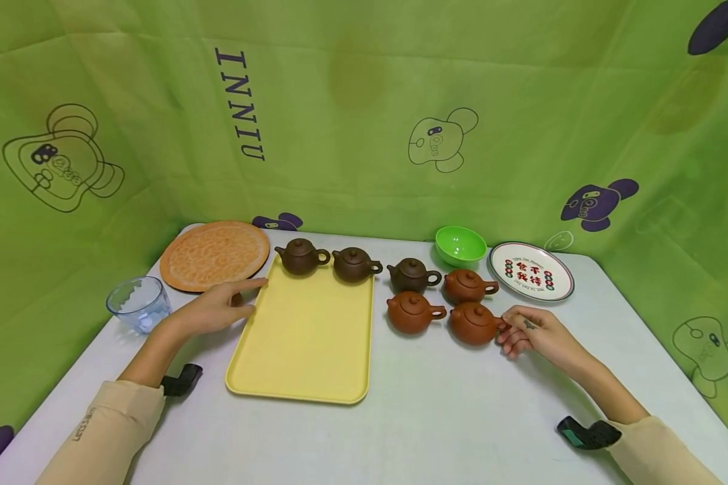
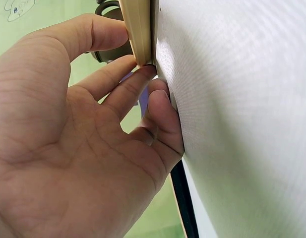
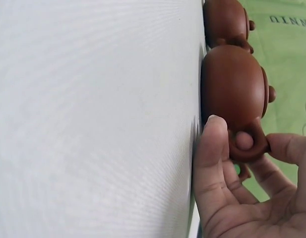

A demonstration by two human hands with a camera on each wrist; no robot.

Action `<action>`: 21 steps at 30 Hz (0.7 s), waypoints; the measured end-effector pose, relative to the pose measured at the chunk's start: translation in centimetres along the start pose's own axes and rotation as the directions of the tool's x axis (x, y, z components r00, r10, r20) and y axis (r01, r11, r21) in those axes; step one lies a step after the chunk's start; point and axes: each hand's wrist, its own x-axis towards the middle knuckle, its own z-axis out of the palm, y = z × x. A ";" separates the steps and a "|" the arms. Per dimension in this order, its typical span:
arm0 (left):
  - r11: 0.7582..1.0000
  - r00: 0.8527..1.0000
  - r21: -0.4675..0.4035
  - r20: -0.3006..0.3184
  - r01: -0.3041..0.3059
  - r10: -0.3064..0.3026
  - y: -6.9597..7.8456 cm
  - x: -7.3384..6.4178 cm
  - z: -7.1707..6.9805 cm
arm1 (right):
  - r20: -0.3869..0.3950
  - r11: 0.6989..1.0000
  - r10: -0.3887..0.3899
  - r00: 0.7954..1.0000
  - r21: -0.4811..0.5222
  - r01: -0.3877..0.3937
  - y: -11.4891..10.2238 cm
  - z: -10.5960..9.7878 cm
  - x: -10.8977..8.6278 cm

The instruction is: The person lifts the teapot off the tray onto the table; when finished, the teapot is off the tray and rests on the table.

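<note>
A yellow tray [image 1: 306,337] lies on the table with two dark brown teapots [image 1: 302,258] at its far end. My left hand [image 1: 215,310] touches the tray's left edge; in the left wrist view the thumb and fingertips [image 2: 110,37] meet the tray's side [image 2: 137,34], not curled round it. To the right of the tray stand a third dark brown teapot [image 1: 411,276] and three reddish-brown teapots [image 1: 414,313]. My right hand [image 1: 536,333] pinches the handle of the front right reddish-brown teapot [image 1: 474,325]. A fingertip shows through that handle [image 3: 249,153] in the right wrist view.
At the back left lies a round orange-brown mat [image 1: 215,256], with a clear blue glass bowl [image 1: 138,303] in front of it. A green bowl [image 1: 460,247] and an oval white plate [image 1: 524,291] with red characters stand at the back right. Green cloth [image 1: 352,135] hangs behind the table.
</note>
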 end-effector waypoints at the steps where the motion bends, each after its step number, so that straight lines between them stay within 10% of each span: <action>1: 1.000 1.000 0.001 0.000 0.000 0.000 0.0 0.0 0.0 | 0.002 1.000 -0.001 1.000 0.000 0.001 0.0 0.0 0.0; 21: 0.999 0.999 0.011 -0.013 -0.031 0.031 0.0 0.1 0.0 | -0.037 0.996 0.039 0.999 -0.081 -0.042 -0.3 0.0 0.5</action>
